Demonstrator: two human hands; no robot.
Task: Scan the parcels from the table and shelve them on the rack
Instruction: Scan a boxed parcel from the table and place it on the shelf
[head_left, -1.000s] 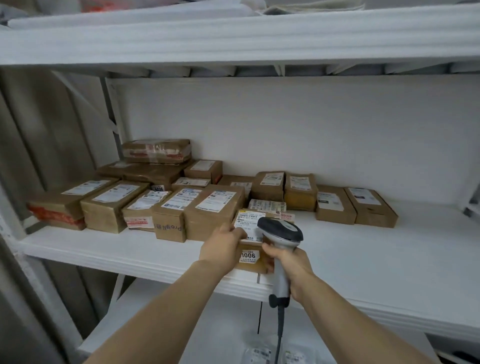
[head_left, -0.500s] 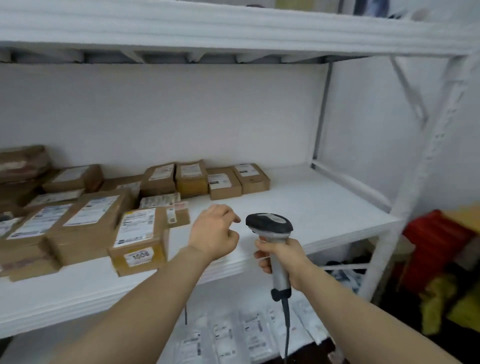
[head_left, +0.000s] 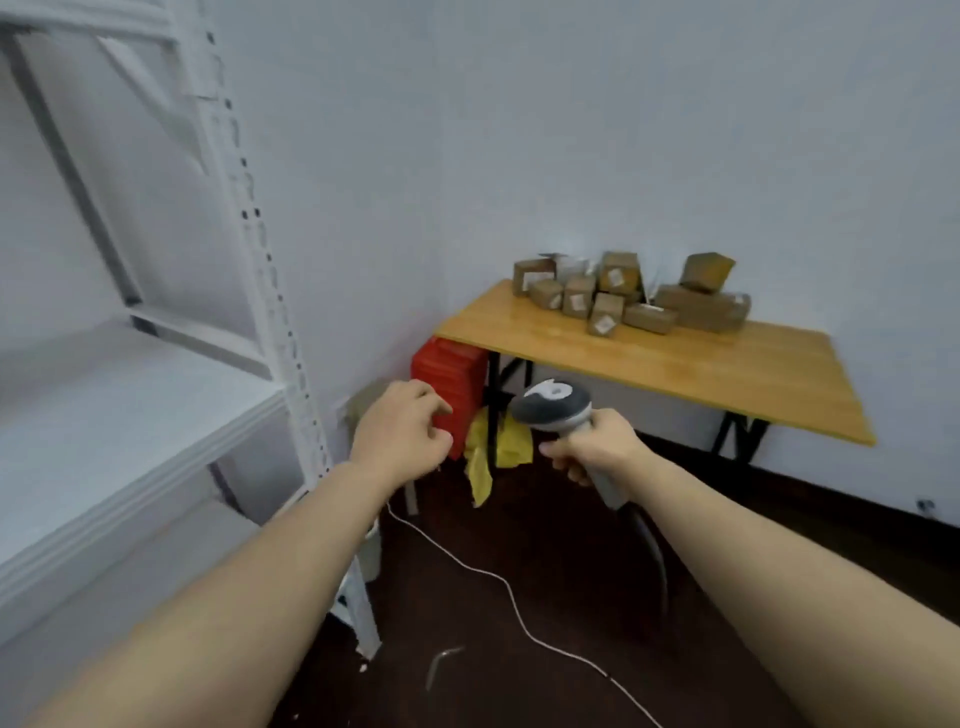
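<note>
A pile of several brown cardboard parcels lies at the back of a wooden table against the far wall. My right hand grips the handle of a grey barcode scanner, held in the air in front of the table. My left hand hangs beside it with loosely curled fingers and holds nothing. The white rack stands at the left, with only a bare stretch of its shelf in view.
A red crate and yellow bags sit under the table's left end. A white cable trails across the dark floor. The rack's upright post stands between me and the corner.
The view has swung right, from the rack's shelf of parcels to the table. My left hand let go of the parcel labelled 1006, which stayed on the shelf. The scanner stays in my right hand.
</note>
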